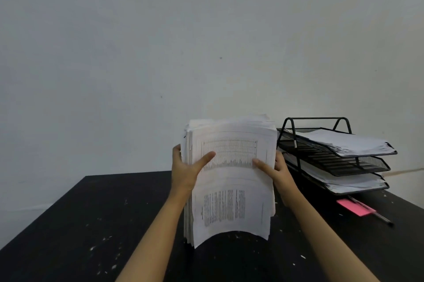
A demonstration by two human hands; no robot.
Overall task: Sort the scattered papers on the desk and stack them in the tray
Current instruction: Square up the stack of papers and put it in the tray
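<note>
judging from the black desk, gathering appears finished: no loose sheets are seen on it, only white flecks. stacking is partly done; the three-tier wire tray, just beyond the right fingertips, is seen loaded on top and bottom tiers, middle tier bare. the paper stack is held upright on its lower edge, apparently for squaring, not yet trayed. it is thick, printed with a table, edges uneven, front sheet curling below the thumbs. left hand and right hand are clamped on its sides, thumbs in front, fingers behind.
</note>
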